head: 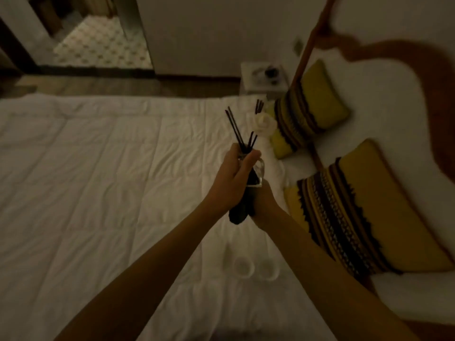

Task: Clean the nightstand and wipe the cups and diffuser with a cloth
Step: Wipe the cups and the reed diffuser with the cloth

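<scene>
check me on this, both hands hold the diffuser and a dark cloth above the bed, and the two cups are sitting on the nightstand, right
Not quite. In the head view the two cups lie on the white bed cover, below the arms, not on the nightstand. The rest holds: left hand and right hand hold the diffuser and dark cloth above the bed.

Two bare forearms show, with no sleeve, cuff, watch, bracelet or ring visible on them. One enters from the lower left of the frame and narrows to the bare left hand (231, 178) near the centre. The other enters from the lower right and ends at the bare right hand (264, 203), just right of centre. Both arms are slender and smooth. The light is dim, so nails and fine marks cannot be made out.
</scene>
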### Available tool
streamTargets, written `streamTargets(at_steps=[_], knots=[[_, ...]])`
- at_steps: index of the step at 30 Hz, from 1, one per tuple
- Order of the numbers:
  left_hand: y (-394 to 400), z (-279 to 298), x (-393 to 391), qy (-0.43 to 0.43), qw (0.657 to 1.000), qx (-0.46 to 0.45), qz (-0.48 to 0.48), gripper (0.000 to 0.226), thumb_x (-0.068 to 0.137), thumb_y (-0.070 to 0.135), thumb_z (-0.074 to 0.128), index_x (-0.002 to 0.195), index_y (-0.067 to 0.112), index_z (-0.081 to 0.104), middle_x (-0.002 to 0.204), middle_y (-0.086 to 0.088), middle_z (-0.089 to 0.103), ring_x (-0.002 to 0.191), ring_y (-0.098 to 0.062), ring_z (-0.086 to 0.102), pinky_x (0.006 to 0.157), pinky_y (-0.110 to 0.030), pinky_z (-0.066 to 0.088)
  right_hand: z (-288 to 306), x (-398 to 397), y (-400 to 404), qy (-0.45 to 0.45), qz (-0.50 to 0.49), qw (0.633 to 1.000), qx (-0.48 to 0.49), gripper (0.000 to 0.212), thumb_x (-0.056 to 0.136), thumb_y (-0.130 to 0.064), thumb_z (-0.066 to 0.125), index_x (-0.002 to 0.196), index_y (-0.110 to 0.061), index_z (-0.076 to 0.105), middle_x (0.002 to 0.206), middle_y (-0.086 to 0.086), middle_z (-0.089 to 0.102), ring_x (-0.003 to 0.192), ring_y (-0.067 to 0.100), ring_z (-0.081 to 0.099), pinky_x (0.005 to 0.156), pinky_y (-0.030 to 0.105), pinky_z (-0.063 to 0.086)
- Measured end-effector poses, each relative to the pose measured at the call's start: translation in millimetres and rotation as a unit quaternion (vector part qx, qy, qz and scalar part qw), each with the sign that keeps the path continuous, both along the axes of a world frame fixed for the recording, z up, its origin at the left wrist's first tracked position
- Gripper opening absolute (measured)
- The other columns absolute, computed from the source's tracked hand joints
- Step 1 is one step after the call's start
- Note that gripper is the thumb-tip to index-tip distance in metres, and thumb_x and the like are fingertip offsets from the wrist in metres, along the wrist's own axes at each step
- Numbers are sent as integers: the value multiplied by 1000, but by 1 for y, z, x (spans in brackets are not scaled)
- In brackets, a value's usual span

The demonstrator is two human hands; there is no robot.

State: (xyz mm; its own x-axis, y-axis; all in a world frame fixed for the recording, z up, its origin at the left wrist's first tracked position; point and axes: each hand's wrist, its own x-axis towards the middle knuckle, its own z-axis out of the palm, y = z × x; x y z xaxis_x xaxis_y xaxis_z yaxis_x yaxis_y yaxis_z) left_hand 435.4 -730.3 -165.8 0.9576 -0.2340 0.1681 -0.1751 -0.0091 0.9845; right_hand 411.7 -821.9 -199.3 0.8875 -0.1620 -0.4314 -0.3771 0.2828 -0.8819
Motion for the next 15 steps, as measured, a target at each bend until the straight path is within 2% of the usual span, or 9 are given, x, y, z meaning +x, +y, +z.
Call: streamTargets(at_steps=[2,5,7,9,10,12,13,15], knots=[[26,-47,-8,47,999,-2,18,27,101,34,51,112,10,56,103,-15,63,94,-18,68,81,-30,57,-37,-3,6,58,4,997,-48,34,99,-43,53,107,-16,71,107,14,73,96,31,72,90,47,58],[70,-125,-23,79,995,41,41,22,96,31,62,110,15,61,102,-2,67,93,-12,69,74,-33,61,-110,-10,1,145,-34,984,-97,47,98,-51,52,124,-13,64,120,9,66,108,28,64,96,45,54],[94,-175,-34,106,988,101,56,28,89,28,72,114,19,66,116,2,69,110,-7,65,89,-32,57,-144,-21,-6,160,-63,979,-109,37,99,-52,51,111,-20,64,116,4,63,100,20,62,89,37,52],[108,-232,-46,144,974,166,59,37,84,25,77,119,19,68,132,4,64,131,-3,50,107,-31,44,-181,-37,-12,181,-74,973,-125,24,99,-53,51,91,-32,60,106,-1,63,92,12,60,84,34,49],[112,-258,-53,170,967,183,55,39,82,24,79,119,19,68,135,10,60,135,-2,45,111,-32,40,-197,-44,-15,193,-76,970,-129,23,99,-53,51,87,-35,59,102,-3,63,91,11,59,82,33,49],[112,-306,-67,208,957,196,50,39,79,20,82,116,20,69,123,28,55,135,-4,43,113,-35,37,-230,-58,-22,214,-84,965,-129,23,99,-53,50,92,-34,61,101,-6,63,93,12,60,76,30,48],[110,-328,-73,213,954,204,53,40,77,18,83,115,19,69,118,30,55,134,-5,43,113,-35,37,-246,-64,-27,224,-92,962,-126,26,99,-53,49,98,-31,62,102,-5,63,95,14,61,74,29,49],[105,-369,-79,223,948,215,72,41,75,15,84,113,13,70,116,20,61,135,-8,44,113,-34,36,-271,-78,-37,241,-104,957,-125,30,99,-52,50,102,-26,64,104,-1,66,95,16,63,71,28,50]])
